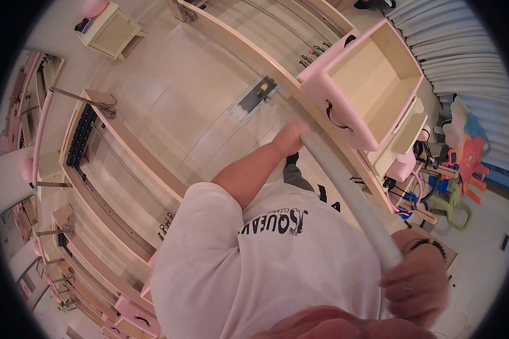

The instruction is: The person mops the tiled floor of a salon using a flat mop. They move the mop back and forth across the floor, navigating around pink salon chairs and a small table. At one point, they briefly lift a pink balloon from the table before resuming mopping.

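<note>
Both my hands grip a long pale grey pole (pixel 350 186) that slants across my front. Farther down its length is my left hand (pixel 292 136), arm stretched forward. My right hand (pixel 415 284), with a dark bracelet at the wrist, is closed around the upper part near my chest. On the tiled floor (pixel 165 84), beyond my left hand, lies a flat mop head (pixel 256 96) with a dark top and a yellow joint. It looks in line with the pole, though blur hides the link between them. It is close to the wooden rail (pixel 254 55) of a Pilates reformer.
A pink padded box (pixel 364 84) with black handles rests by that rail. More reformers (pixel 131 144) stand to the left. A pale cabinet (pixel 110 31) bears a pink ball (pixel 94 7). Right of me are exercise props (pixel 449 203) and a pleated curtain (pixel 445 55).
</note>
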The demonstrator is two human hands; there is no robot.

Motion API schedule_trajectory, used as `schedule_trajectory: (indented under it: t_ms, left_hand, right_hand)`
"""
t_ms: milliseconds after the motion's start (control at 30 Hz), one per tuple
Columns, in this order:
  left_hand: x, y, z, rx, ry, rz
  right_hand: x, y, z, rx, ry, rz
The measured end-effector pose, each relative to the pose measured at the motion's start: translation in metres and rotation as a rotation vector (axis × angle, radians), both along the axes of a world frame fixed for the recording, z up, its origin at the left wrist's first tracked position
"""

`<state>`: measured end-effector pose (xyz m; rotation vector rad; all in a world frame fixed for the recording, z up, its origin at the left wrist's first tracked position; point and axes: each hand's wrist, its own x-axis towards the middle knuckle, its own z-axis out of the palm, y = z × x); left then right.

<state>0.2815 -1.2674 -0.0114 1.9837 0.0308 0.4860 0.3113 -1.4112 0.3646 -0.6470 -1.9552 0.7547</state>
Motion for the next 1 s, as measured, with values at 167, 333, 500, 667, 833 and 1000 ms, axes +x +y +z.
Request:
schedule_trajectory:
  t_ms: [167, 333, 500, 667, 833, 1000]
  left_hand:
    - [0.005, 0.01, -0.013, -0.007, -0.018, 0.042]
    - [-0.051, -0.021, 0.022, -0.069, 0.033, -0.033]
    - [-0.039, -0.009, 0.012, 0.01, 0.042, -0.063]
    - [-0.005, 0.02, -0.012, -0.018, 0.05, -0.032]
    - [-0.027, 0.019, -0.014, -0.022, -0.009, 0.008]
    - [-0.038, 0.003, -0.019, -0.012, -0.02, -0.016]
  right_hand:
    - [-0.015, 0.005, -0.016, -0.115, -0.07, 0.04]
    - [-0.006, -0.006, 0.018, -0.069, 0.148, 0.214]
    - [-0.006, -0.001, 0.022, -0.006, 0.098, 0.037]
    - [-0.022, 0.022, -0.006, -0.109, -0.024, 0.075]
    - [-0.051, 0.027, -0.015, -0.177, -0.109, 0.124]
    - [-0.059, 0.023, -0.01, -0.15, -0.105, 0.253]
